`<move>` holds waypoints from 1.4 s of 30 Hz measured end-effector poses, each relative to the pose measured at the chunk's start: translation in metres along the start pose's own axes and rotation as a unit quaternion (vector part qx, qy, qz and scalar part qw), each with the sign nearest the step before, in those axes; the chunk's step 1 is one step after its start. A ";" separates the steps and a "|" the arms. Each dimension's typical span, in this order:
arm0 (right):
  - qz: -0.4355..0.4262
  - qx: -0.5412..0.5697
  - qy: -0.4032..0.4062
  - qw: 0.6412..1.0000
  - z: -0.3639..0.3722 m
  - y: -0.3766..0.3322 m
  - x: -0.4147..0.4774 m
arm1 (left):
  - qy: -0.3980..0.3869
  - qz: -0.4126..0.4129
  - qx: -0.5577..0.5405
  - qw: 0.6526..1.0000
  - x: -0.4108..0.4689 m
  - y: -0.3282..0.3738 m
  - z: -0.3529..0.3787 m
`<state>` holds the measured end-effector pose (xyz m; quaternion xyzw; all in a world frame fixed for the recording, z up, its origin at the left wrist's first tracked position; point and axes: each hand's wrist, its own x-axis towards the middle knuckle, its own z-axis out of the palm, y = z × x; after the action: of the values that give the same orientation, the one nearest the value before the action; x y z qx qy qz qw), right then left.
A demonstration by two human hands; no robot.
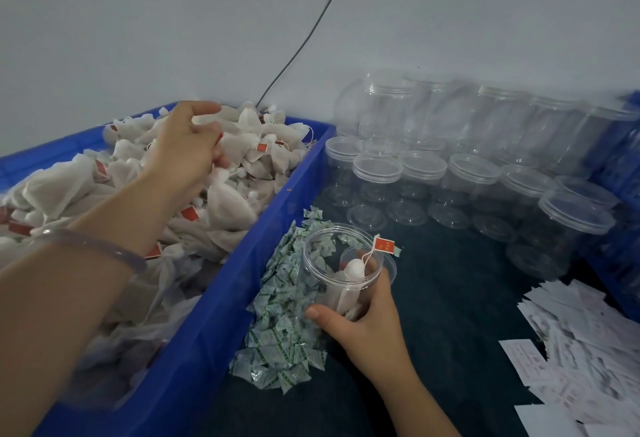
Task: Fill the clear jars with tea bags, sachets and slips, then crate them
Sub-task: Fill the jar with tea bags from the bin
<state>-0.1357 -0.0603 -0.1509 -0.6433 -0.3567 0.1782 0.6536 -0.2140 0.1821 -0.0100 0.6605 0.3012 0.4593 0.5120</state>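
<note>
Head view: the open clear jar sits in the right hand, tilted with its mouth up towards the camera. The fingers are wrapped round its far wall and the thumb is pressed on the near wall, a firm clamp. Inside, between those fingers and the thumb, lies one white tea bag. Its string runs over the rim to a red tag just beyond the fingertips; the yellow marks on the tag are too small to read. Just off the thumb, on the left, spreads a pile of green-and-white sachets, print unreadable, lying against the blue crate. Over in that crate the left hand reaches palm-down into the heaped tea bags. Its forefinger is lifted and the other fingers are curled with the thumb, pinching bags; a clear bangle circles the wrist. Beyond the right fingers, lidded empty jars stand stacked on the dark cloth. White slips lie scattered to the right, their print blurred.
</note>
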 end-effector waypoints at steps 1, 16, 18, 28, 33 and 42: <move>0.000 -0.002 0.000 1.000 0.000 0.000 0.000 | -0.008 -0.035 -0.066 0.997 -0.003 0.001 0.005; 0.000 -0.008 0.001 1.000 -0.001 0.001 0.001 | -0.316 -0.101 0.541 0.773 -0.016 0.008 -0.008; 0.001 -0.010 0.002 1.000 -0.001 0.000 0.001 | -0.340 -0.104 0.562 0.747 -0.017 0.012 -0.011; 0.007 -0.008 -0.003 1.000 -0.002 -0.002 0.000 | -0.103 0.143 0.386 0.905 -0.018 0.025 -0.007; 0.014 -0.010 -0.004 1.000 -0.002 -0.001 0.001 | -0.172 0.221 0.078 0.957 -0.054 0.042 0.026; 0.011 -0.004 0.002 1.000 -0.003 0.000 0.001 | -0.461 0.298 0.438 0.712 -0.092 0.030 0.060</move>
<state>-0.1330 -0.0613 -0.1509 -0.6501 -0.3485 0.1826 0.6501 -0.1979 0.0694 -0.0126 0.9959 -0.0176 0.0431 0.0770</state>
